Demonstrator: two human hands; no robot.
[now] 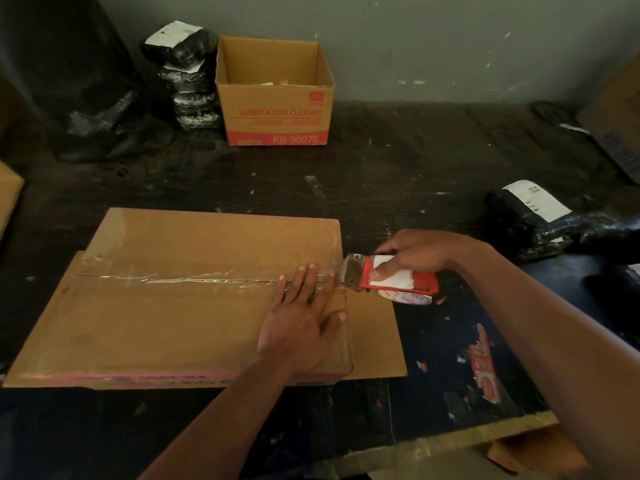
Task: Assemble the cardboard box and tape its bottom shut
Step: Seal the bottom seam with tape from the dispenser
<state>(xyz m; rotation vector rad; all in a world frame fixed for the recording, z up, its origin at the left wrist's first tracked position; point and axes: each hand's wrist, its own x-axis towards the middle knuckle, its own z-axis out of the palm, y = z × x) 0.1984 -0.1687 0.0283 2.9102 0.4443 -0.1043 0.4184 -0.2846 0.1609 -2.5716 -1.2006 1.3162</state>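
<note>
1 cardboard box (173,323) is seen lying on the dark worktop (398,174), in the near-left part, with its closed flaps facing up. 1 strip of clear tape (180,279) is laid along the seam between the 2 flaps, from left to right. A flat piece of cardboard shows past the right edge of the box; it cannot be told if it belongs to the box.

2 hands are in view. The left hand (301,323) is pressed flat on the box near its right edge, with the fingers (304,282) straight and spread, their tips on the tape. The right hand (415,256) is closed round 1 red and white tape dispenser (405,280), which is held just at the right edge of the box, its metal blade touching the end of the strip.

At the back, 1 open box (277,112) with red print stands near the wall, and a stack of about 4 black wrapped parcels (188,84) stands just beside it, on its left. 1 more black parcel (519,223) with a white label lies at the right, well apart from the box. Between the 2 boxes a wide bare band of worktop is left. 1 red sticker (485,368) is stuck near the front edge.
</note>
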